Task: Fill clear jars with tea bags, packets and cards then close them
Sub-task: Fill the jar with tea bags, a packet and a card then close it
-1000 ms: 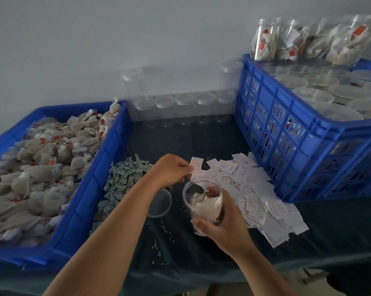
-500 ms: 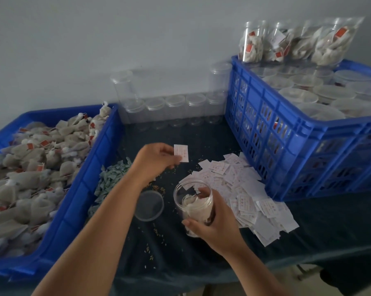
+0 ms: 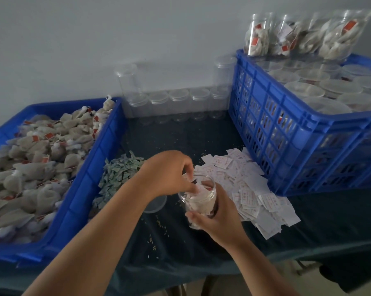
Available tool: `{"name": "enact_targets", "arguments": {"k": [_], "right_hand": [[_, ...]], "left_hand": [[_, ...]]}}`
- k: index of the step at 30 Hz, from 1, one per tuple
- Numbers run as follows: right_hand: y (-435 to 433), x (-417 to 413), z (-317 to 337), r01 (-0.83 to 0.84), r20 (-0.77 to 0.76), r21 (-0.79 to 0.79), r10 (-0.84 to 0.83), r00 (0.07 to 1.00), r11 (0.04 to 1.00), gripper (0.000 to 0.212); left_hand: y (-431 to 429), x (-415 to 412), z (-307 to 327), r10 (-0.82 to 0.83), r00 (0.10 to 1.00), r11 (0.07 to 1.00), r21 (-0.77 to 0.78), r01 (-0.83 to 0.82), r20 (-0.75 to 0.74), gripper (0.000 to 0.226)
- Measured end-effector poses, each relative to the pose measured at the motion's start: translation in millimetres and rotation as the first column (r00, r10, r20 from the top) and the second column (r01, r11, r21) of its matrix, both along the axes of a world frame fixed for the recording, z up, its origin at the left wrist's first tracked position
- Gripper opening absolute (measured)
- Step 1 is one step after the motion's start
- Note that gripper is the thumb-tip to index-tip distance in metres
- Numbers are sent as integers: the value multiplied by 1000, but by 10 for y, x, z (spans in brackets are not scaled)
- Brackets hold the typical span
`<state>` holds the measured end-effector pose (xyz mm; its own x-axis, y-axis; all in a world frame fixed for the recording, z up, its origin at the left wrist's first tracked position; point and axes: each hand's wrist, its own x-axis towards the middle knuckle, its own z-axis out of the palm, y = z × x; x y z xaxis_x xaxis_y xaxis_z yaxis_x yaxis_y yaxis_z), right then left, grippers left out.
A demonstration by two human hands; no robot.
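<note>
My right hand grips a clear open jar holding tea bags, tilted slightly on the dark cloth. My left hand reaches into the jar's mouth, its fingertips pinching a white card that sits partly inside. The jar's clear lid lies flat just left of the jar, half hidden under my left wrist. White cards are heaped to the right, and green packets lie to the left.
A blue tray of tea bags fills the left. A tall blue crate on the right holds closed jars, with filled jars stacked behind. Empty lidded jars line the wall.
My left hand came down from above the table with the card and now pushes it into the jar's mouth. The right hand kept its hold on the jar.
</note>
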<state>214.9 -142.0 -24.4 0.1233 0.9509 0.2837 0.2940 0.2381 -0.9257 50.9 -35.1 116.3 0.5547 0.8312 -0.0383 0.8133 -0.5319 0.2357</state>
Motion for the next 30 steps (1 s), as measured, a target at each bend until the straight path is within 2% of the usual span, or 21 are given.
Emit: {"name": "enact_targets", "arguments": {"k": [3, 4, 5, 6, 7, 9, 10, 11, 13, 16, 18, 21, 22, 23, 25, 27, 30], "right_hand": [[-12, -8, 12, -7, -9, 20, 8, 1000, 1000, 79], [-18, -13, 23, -8, -11, 24, 9, 1000, 1000, 81], [-23, -17, 32, -9, -13, 31, 9, 1000, 999, 82], [-29, -20, 42, -9, -12, 40, 10, 1000, 999, 82], [-34, -25, 53, -10, -10, 48, 10, 1000, 999, 81], [-40, -29, 74, -13, -6, 55, 13, 1000, 998, 79], [-42, -30, 83, -13, -1, 54, 13, 1000, 998, 78], [-43, -33, 90, -12, 6, 50, 11, 1000, 999, 77], [-46, -40, 107, -10, 18, 34, 9, 1000, 999, 76], [-55, -46, 121, -12, 29, 33, 11, 1000, 999, 75], [-62, -46, 124, -14, 41, 48, 12, 999, 999, 75], [-67, -52, 115, -22, 51, 66, 18, 999, 998, 76], [-63, -57, 114, -29, 48, 68, 25, 999, 997, 77], [-56, -62, 114, -36, 48, 76, 33, 998, 996, 77], [-34, -66, 101, -58, 50, 104, 53, 997, 993, 75], [-22, -63, 81, -78, 44, 111, 73, 996, 991, 76], [-17, -58, 63, -82, 50, 90, 78, 996, 993, 72]], "left_hand": [[20, -105, -43, 100, 938, 995, -29, -96, 332, 39], [59, -176, -61, 163, 906, 986, -49, -156, 391, 33], [110, -267, -97, 218, 900, 976, -53, -213, 377, 26], [151, -372, -147, 269, 920, 963, -69, -261, 284, 20], [172, -474, -219, 308, 943, 950, -91, -298, 127, 21], [161, -633, -425, 323, 927, 931, -113, -348, -193, 49], [143, -685, -527, 323, 910, 925, -116, -361, -261, 56], [120, -722, -621, 327, 912, 924, -120, -364, -249, 58], [62, -777, -763, 374, 920, 915, -118, -387, -116, 61], [-38, -814, -886, 473, 877, 880, -83, -467, 79, 74], [-69, -822, -877, 507, 831, 862, -127, -491, 230, 61], [-142, -769, -729, 475, 738, 880, -244, -407, 479, 10], [-192, -725, -647, 460, 699, 888, -273, -370, 548, 5], [-248, -666, -558, 444, 665, 896, -302, -325, 601, 11], [-369, -546, -412, 386, 663, 916, -350, -195, 641, 19], [-492, -434, -327, 250, 726, 942, -333, -30, 640, 29], [-627, -294, -280, 39, 858, 974, -213, 82, 512, 68]]}}
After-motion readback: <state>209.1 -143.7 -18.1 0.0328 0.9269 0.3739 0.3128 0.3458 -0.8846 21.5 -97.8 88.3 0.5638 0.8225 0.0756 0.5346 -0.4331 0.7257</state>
